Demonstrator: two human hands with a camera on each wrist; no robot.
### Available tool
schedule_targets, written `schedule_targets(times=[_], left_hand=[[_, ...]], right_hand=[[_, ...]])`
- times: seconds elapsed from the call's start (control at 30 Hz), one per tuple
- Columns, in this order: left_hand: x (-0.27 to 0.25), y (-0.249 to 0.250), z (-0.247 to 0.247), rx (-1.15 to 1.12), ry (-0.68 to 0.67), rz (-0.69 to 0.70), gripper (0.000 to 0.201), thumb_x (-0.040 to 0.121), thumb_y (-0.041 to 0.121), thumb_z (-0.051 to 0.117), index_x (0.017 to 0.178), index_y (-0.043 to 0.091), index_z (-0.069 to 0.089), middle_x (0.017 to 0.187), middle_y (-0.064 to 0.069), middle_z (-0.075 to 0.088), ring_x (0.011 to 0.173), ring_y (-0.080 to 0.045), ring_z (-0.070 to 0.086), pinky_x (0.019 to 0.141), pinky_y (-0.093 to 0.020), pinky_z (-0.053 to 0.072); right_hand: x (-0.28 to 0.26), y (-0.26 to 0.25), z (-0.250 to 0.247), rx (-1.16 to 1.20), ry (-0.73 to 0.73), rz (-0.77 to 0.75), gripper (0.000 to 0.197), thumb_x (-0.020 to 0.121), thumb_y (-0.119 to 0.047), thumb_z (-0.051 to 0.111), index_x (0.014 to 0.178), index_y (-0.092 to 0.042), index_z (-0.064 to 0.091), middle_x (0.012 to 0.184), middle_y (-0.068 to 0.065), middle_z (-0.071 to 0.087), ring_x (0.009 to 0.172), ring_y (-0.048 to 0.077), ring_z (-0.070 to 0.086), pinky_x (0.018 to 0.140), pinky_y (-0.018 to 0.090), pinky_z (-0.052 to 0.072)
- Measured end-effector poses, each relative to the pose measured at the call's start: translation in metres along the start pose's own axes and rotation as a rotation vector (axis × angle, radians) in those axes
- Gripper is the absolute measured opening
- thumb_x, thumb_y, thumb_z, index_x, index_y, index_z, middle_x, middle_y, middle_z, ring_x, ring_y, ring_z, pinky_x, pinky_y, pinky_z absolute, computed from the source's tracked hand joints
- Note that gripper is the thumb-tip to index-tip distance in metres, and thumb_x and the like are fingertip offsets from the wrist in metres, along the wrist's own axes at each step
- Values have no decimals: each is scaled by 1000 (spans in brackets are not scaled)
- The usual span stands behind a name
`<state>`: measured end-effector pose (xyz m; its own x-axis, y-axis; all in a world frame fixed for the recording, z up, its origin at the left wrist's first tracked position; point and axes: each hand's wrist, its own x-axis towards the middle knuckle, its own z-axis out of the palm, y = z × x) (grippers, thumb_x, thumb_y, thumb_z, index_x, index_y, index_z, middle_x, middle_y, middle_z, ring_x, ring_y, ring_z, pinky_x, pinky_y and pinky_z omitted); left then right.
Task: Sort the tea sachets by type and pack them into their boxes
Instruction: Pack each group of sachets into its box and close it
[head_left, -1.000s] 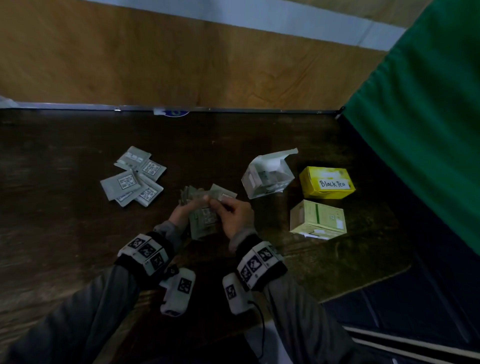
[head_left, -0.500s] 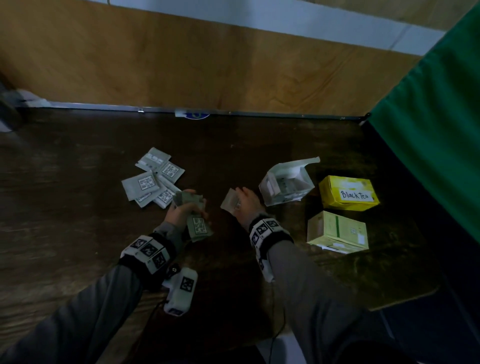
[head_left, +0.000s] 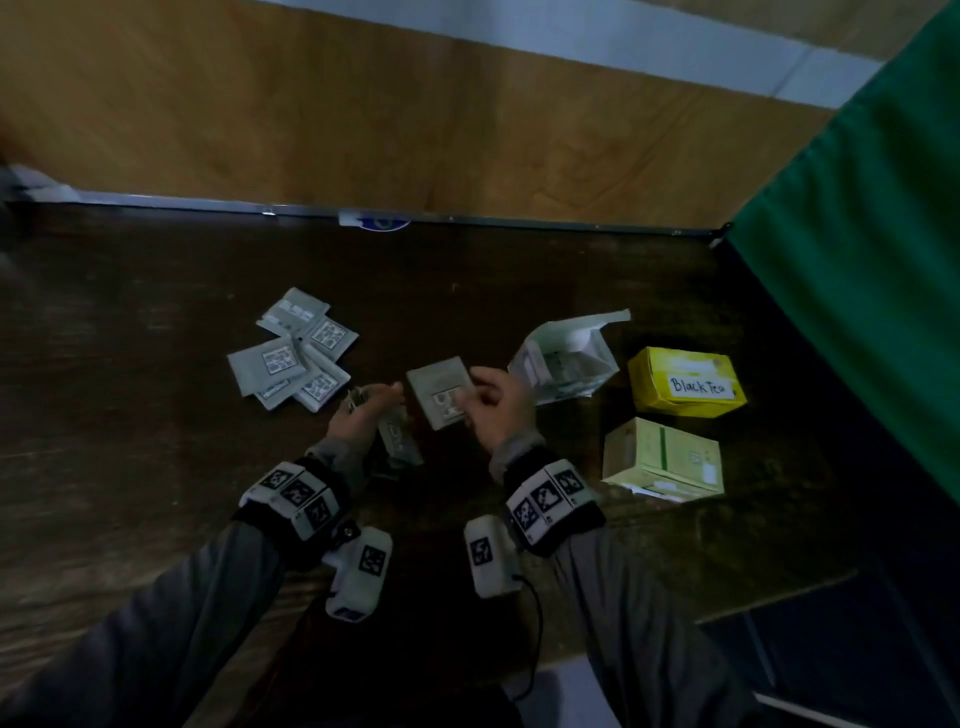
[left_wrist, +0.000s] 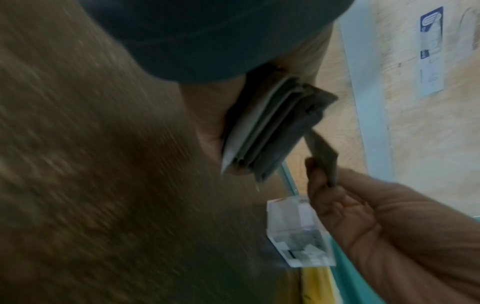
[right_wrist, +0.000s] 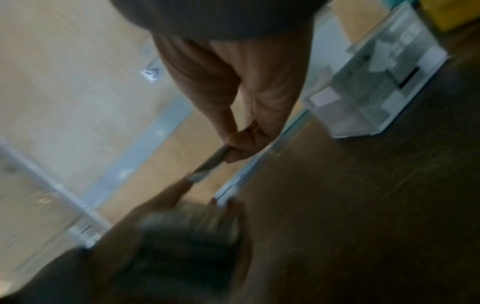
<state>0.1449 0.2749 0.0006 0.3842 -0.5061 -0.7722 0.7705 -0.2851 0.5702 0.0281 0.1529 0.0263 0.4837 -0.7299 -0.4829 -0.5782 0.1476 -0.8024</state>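
My left hand (head_left: 363, 415) grips a stack of grey tea sachets (head_left: 397, 439), seen edge-on in the left wrist view as a stack of sachets (left_wrist: 270, 131). My right hand (head_left: 493, 405) pinches a single grey sachet (head_left: 441, 392) between thumb and fingers, held just left of the open white box (head_left: 569, 358). In the right wrist view the single sachet (right_wrist: 207, 164) shows edge-on under my right hand's fingertips (right_wrist: 241, 144). A loose pile of sachets (head_left: 293, 356) lies on the table to the left.
A yellow box labelled Black Tea (head_left: 685, 382) and a pale green box (head_left: 662, 457) sit right of the white box. The dark wooden table (head_left: 130, 467) ends at a metal strip against a wooden wall. A green curtain (head_left: 857, 260) hangs at the right.
My hands came apart. The right hand drew one sachet off the stack and now holds it flat between the stack and the white box. The left hand kept the stack.
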Motion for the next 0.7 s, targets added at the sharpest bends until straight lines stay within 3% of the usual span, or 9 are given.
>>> schedule_targets(times=[0.07, 0.1, 0.2, 0.3, 0.4, 0.5, 0.53, 0.6, 0.7], left_hand=[[-2, 0, 6, -13, -69, -87, 75, 66, 52, 75, 127, 13, 55, 115, -16, 64, 92, -32, 65, 71, -39, 53], [-8, 2, 13, -11, -103, -88, 70, 71, 54, 70, 125, 12, 56, 110, -15, 65, 89, -30, 64, 70, -38, 52], [-9, 0, 29, 10, -105, -4, 46, 91, 31, 53, 133, 14, 47, 104, -11, 60, 82, -23, 58, 67, -35, 46], [-7, -4, 31, 22, -111, 20, 49, 91, 8, 43, 137, 23, 40, 127, -16, 50, 86, -24, 56, 68, -37, 45], [-8, -5, 37, -25, -89, -47, 49, 89, 8, 46, 135, 27, 42, 134, -18, 46, 98, -31, 55, 72, -41, 47], [-17, -10, 57, 56, -144, -83, 47, 89, 9, 52, 134, 21, 43, 136, -14, 46, 116, -32, 49, 86, -38, 43], [-19, -13, 63, 88, -152, -102, 42, 90, 11, 53, 130, 17, 46, 128, -12, 51, 113, -30, 50, 87, -37, 41], [-28, -18, 75, 12, -193, -201, 18, 92, 20, 51, 107, 12, 57, 98, -10, 57, 90, -26, 54, 82, -40, 43], [-28, -28, 90, 76, -304, -189, 22, 95, 30, 44, 87, 13, 55, 84, -8, 56, 77, -21, 53, 82, -42, 44]], right_hand=[[-13, -3, 4, 4, -74, -7, 37, 86, -18, 64, 121, -24, 54, 110, -9, 55, 102, 9, 55, 73, 23, 49], [-18, -2, 5, -87, -108, -40, 33, 87, -19, 63, 118, -24, 56, 113, -8, 56, 105, 10, 55, 75, 22, 48], [-29, 4, 4, -484, -93, -258, 27, 90, -19, 59, 116, -19, 61, 125, -1, 52, 112, 11, 49, 88, 22, 41], [-36, 11, -5, -783, -227, -436, 39, 87, -29, 61, 125, -23, 57, 145, -3, 31, 133, 20, 29, 108, 39, 32], [-47, 20, -10, -693, -403, -425, 71, 78, -31, 70, 140, -24, 36, 151, -2, 24, 139, 19, 23, 114, 42, 25], [-57, 33, -10, -557, -292, -421, 75, 80, -22, 68, 142, -24, 26, 147, 1, 33, 135, 18, 34, 112, 41, 33], [-58, 37, -12, -535, -240, -426, 73, 82, -20, 65, 143, -23, 25, 147, 2, 32, 134, 19, 35, 112, 41, 33], [-59, 43, -19, -483, -154, -411, 69, 84, -20, 62, 143, -20, 27, 145, 4, 33, 132, 20, 36, 111, 41, 34], [-64, 56, -30, -303, 2, -393, 62, 84, -19, 63, 139, -21, 34, 140, 2, 38, 127, 17, 42, 107, 36, 38]])
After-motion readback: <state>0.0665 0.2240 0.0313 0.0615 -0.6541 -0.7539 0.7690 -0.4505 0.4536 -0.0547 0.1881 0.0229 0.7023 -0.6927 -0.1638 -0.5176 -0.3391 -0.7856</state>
